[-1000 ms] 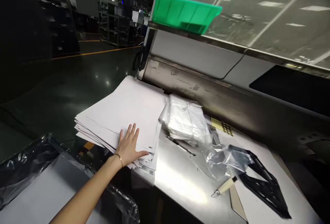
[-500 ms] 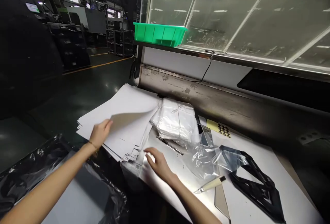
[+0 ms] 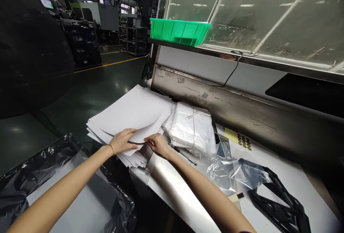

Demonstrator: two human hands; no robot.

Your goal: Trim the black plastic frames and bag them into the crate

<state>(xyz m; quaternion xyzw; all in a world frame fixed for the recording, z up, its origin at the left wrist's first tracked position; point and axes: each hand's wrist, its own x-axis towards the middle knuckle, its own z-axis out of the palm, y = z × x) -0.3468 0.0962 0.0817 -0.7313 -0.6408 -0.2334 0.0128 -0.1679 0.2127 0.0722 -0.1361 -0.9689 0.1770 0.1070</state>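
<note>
1. Both hands have come together on the paper since the earlier frame: my left hand (image 3: 122,141) lies over the top sheet (image 3: 139,132), fingers bent across it, and I cannot tell whether it is gripping. My right hand (image 3: 158,145) looks closed on that sheet's curled edge, just beside the left hand.
2. That sheet is lifting off a stack of white paper (image 3: 129,109), which sits at the near edge of the steel surface (image 3: 172,193) and overhangs it.
3. Down at lower left, just below the stack, a black plastic liner (image 3: 45,158) spreads out.
4. To the right of my right hand lie a pen (image 3: 182,153) and a bundle of clear plastic bags (image 3: 190,129), touching the stack.
5. Farther right I see a crumpled clear bag (image 3: 223,172), a black plastic frame (image 3: 279,208) and a yellow sheet of black dots (image 3: 239,138).
6. Beyond them, a green tray (image 3: 180,32) sits on a metal shelf (image 3: 215,48) in front of a glass panel (image 3: 242,11).
</note>
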